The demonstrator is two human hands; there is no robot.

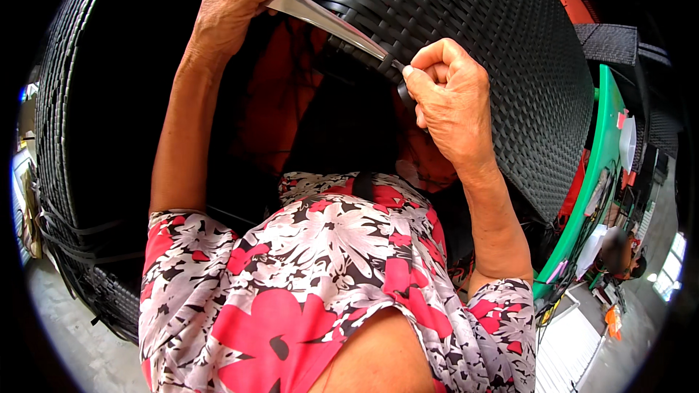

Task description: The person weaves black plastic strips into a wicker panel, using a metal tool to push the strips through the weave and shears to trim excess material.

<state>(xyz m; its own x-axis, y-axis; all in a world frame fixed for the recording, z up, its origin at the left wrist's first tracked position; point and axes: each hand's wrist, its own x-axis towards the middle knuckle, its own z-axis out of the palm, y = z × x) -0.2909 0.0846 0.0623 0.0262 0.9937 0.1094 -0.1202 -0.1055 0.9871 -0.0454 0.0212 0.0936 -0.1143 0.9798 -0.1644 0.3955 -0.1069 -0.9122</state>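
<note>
A flat, shiny grey strip (331, 23) slants down from upper left to right between my hands, over the edge of a black woven wicker panel (495, 94). My left hand (237, 7) is closed with thumb and forefinger at its wider end. My right hand (455, 105) pinches near the narrow end, where a dark strand meets the panel's rim. Its fingertips partly hide that spot. Whether the strip is a tool or a weaving strand, I cannot tell.
Another dark woven piece (62, 116) with loose strands stands at the left. A green curved edge (575, 225) runs along the right, with papers and small items beyond it. Farther right, a person (617, 255) is visible. Orange-red material (273, 94) shows below the panel.
</note>
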